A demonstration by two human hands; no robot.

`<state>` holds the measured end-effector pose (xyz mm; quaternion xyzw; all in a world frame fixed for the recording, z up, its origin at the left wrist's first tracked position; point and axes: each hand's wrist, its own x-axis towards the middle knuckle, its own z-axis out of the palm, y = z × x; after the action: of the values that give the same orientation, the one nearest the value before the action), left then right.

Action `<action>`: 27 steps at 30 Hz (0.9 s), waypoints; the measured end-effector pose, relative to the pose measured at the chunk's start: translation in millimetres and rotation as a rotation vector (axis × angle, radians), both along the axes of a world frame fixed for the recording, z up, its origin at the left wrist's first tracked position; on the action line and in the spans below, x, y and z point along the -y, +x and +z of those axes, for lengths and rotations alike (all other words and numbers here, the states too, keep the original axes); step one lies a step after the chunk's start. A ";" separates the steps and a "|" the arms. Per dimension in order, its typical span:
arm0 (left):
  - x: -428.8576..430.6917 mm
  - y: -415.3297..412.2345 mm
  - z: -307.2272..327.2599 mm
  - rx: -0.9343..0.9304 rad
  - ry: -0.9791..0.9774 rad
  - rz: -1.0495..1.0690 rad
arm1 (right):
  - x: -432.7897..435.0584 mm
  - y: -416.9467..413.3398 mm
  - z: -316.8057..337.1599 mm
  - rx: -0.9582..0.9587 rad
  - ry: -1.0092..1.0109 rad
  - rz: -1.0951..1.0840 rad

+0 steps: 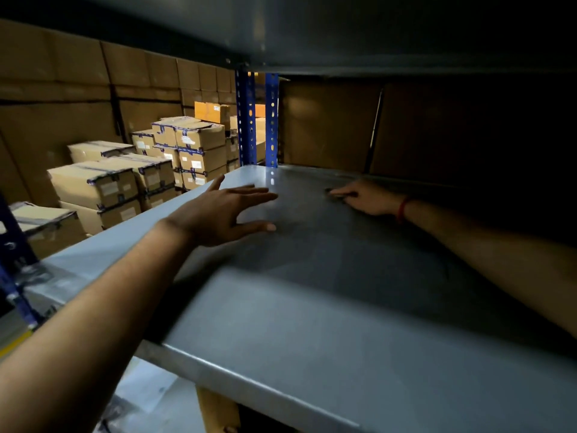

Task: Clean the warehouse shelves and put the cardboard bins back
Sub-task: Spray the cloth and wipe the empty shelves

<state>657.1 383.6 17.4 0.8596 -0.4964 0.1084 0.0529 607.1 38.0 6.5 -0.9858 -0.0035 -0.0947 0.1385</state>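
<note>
Metal shelf: grey sheet, lying under both outstretched arms.
Left hand: reaching over the shelf's left edge, palm down, fingers spreading straight, grasping nothing.
Right hand: reaching deeper, resting low on the shelf, fingertips covering a small dark item; too dim to tell whether it is gripping.
Cardboard boxes: sitting stacked beyond the left edge, off the shelf.
</note>
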 end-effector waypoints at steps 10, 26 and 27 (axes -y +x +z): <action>-27.5 -139.9 -21.2 -0.206 -0.151 0.099 | -46.3 -76.9 -7.4 0.035 0.066 0.319; -28.1 -167.9 -20.2 -0.273 -0.521 0.158 | -135.1 -151.9 -0.3 0.020 0.069 0.647; -28.7 -170.2 -21.3 -0.311 -0.524 0.179 | -123.8 -150.6 3.0 0.020 0.038 0.604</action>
<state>486.8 412.3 -3.9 0.8633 -0.3600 0.1039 0.3380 456.6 161.8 9.5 -0.9364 -0.2961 -0.0589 0.1790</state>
